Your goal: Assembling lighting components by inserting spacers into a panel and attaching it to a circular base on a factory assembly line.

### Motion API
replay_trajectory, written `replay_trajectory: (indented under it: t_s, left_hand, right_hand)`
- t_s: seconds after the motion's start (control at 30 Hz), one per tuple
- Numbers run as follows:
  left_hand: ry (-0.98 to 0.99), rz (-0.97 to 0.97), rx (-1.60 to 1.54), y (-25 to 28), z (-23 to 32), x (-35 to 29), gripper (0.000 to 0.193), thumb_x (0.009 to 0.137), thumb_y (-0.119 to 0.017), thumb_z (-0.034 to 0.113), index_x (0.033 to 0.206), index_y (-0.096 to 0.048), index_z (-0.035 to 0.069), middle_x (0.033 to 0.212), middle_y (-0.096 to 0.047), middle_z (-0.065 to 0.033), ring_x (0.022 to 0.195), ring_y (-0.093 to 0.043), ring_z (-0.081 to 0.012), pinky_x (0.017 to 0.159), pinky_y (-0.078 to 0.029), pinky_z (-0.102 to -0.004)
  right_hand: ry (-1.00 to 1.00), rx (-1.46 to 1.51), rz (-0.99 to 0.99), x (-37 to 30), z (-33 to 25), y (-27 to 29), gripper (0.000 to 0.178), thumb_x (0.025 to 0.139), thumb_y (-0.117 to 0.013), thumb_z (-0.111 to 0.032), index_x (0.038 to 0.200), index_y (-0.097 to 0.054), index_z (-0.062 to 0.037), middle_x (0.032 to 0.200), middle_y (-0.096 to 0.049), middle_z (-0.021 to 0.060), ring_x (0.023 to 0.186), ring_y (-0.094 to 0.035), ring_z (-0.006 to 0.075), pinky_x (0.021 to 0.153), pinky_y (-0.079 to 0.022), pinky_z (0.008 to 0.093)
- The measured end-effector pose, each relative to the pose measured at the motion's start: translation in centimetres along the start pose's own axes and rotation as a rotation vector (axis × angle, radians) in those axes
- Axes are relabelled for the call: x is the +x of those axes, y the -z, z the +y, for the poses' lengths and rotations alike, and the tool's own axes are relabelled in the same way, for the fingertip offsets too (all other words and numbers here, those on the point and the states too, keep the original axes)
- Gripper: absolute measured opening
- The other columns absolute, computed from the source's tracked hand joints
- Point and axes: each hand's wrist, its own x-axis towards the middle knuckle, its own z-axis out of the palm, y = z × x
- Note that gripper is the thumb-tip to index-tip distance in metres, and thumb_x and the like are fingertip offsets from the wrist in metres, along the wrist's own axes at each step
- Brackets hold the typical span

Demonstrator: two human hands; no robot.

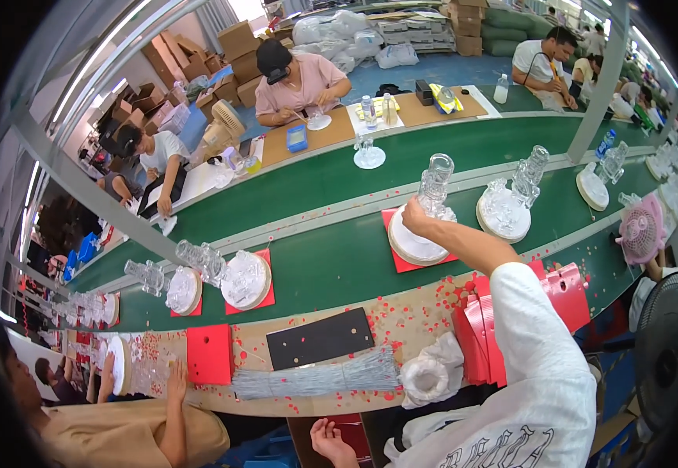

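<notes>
Right hand [415,214] centre frame, fingers seemingly pinching clear glass piece [435,184] over white disc [413,243]; I see left hand [330,438] bottom, fingers spread.

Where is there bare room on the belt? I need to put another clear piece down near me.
Bare green belt lies between the red square under the tipped clear pieces and the red square under the white disc by the right hand. The wooden bench edge is crowded: black board, wire bundle, red card stack.
</notes>
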Motion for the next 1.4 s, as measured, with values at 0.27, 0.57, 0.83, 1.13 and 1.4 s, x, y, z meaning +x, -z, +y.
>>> replay_trajectory:
  t_s: [0.27,0.57,0.83,1.13,1.4]
  left_hand:
    - [-0.172,-0.266,0.244,-10.1,2.2,1.1,0.014,0.093,-0.05,0.011,0.102,-0.061,0.01,0.099,-0.067,-0.0034,0.084,-0.061,-0.013,0.076,-0.042,-0.0273]
    - [-0.558,-0.798,0.353,-22.8,1.8,-2.8,0.011,0.099,-0.054,0.007,0.097,-0.065,0.003,0.092,-0.068,-0.0048,0.081,-0.062,-0.0115,0.074,-0.047,-0.0252]
    - [-0.365,-1.082,0.326,-24.2,-2.0,-9.1,0.011,0.099,-0.055,0.008,0.097,-0.065,0.003,0.09,-0.07,-0.006,0.079,-0.066,-0.0126,0.069,-0.046,-0.024]
    - [0.62,-1.343,0.177,-24.5,-2.1,-11.1,0.065,0.102,-0.039,0.054,0.146,-0.045,0.007,0.132,-0.062,-0.0184,0.115,-0.063,-0.0312,0.098,-0.048,-0.0448]
    - [0.428,-1.336,-0.224,-18.3,0.2,-6.4,0.085,0.097,-0.04,0.063,0.161,-0.017,0.012,0.165,-0.017,-0.0237,0.147,-0.018,-0.0553,0.115,-0.018,-0.075]
  right_hand:
    - [0.155,0.333,0.181,-0.8,-2.3,-0.8,0.022,0.088,-0.064,-0.027,0.096,-0.079,-0.0143,0.086,-0.073,0.0,0.081,-0.069,0.0253,0.064,-0.044,0.0516]
    - [-1.2,0.26,0.954,-24.9,23.5,-2.5,0.058,0.078,-0.078,-0.04,0.128,-0.06,-0.0183,0.137,-0.055,0.0104,0.122,-0.054,0.0367,0.096,-0.042,0.06]
    - [-0.811,0.743,0.532,-31.0,23.1,-9.4,0.049,0.07,-0.079,-0.018,0.117,-0.064,-0.0213,0.111,-0.058,0.0128,0.087,-0.069,0.0375,0.075,-0.058,0.0487]
    - [-0.313,0.514,1.193,-49.1,18.0,18.0,0.046,0.063,-0.083,-0.005,0.107,-0.073,-0.0133,0.116,-0.067,0.0081,0.087,-0.071,0.0267,0.072,-0.056,0.034]
    - [-0.157,0.877,1.179,-56.7,7.6,14.9,0.045,0.064,-0.08,-0.001,0.106,-0.067,-0.0049,0.111,-0.067,0.0159,0.097,-0.069,0.0273,0.079,-0.056,0.0345]
